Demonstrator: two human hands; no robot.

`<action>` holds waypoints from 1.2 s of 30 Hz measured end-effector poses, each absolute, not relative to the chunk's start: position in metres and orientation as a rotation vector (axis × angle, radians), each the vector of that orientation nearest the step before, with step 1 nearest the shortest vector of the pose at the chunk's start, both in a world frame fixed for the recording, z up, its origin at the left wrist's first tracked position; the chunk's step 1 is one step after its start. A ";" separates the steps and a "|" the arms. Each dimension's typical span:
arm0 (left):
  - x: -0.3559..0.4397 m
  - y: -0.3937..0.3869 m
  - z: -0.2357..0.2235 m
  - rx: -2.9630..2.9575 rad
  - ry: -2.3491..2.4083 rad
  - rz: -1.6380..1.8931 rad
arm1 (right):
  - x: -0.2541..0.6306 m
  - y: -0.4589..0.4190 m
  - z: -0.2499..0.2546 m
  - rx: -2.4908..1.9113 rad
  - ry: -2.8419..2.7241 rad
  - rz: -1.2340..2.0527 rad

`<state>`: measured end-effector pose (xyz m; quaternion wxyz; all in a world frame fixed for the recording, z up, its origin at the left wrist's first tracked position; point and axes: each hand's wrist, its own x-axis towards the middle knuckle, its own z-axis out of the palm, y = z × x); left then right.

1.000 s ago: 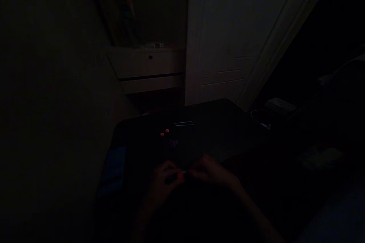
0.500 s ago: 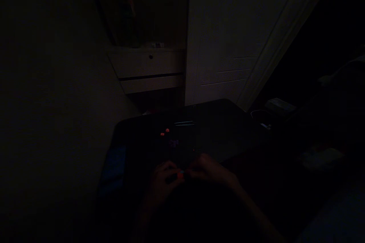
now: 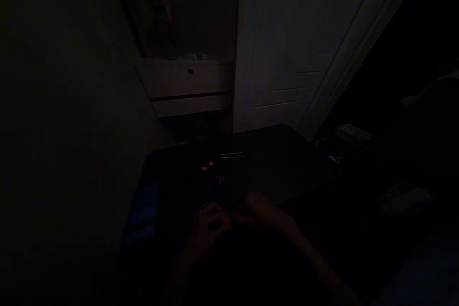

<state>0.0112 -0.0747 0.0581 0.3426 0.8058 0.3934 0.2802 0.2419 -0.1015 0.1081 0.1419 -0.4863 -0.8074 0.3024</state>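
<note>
The scene is very dark. My left hand (image 3: pixel 207 227) is curled, its thumb and fingers closed round a small red piece (image 3: pixel 226 222) low over the dark table (image 3: pixel 272 162). The exact kind of this piece is too dim to tell. My right hand (image 3: pixel 257 209) meets it from the right, fingers bent and pinched together against the piece or something beside it. Whatever its fingertips hold is hidden. Beyond the hands lie two small orange-red pieces (image 3: pixel 211 164) and a dim purplish cluster (image 3: pixel 219 180).
Two thin pale rods, perhaps tweezers (image 3: pixel 232 155), lie farther back. A blue flat item (image 3: pixel 141 213) is at the table's left edge. Behind the table stand a drawer unit (image 3: pixel 184 81) and a pale panelled door (image 3: pixel 279 57). A box (image 3: pixel 353 134) sits at the right.
The picture has dimmed. A bluish bit beside the red piece is no longer visible, and my right hand has shifted very slightly left. The pieces on the table have stayed put.
</note>
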 end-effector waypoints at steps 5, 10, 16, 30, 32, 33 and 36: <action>0.011 -0.075 0.059 2.107 1.005 0.748 | 0.240 -0.101 0.112 -1.411 -2.353 0.837; 0.011 -0.076 0.063 2.106 0.998 0.759 | 0.238 -0.102 0.112 -1.389 -2.365 0.852; 0.011 -0.075 0.061 2.155 1.005 0.755 | 0.235 -0.105 0.113 -1.368 -2.368 0.829; 0.010 -0.075 0.060 2.092 1.035 0.765 | 0.253 -0.114 0.106 -1.437 -2.276 0.900; 0.010 -0.075 0.059 2.092 1.035 0.762 | 0.255 -0.115 0.105 -1.451 -2.263 0.897; 0.010 -0.075 0.058 2.094 1.034 0.762 | 0.255 -0.115 0.104 -1.456 -2.249 0.892; 0.010 -0.075 0.058 2.099 1.032 0.767 | 0.250 -0.115 0.105 -1.450 -2.230 0.858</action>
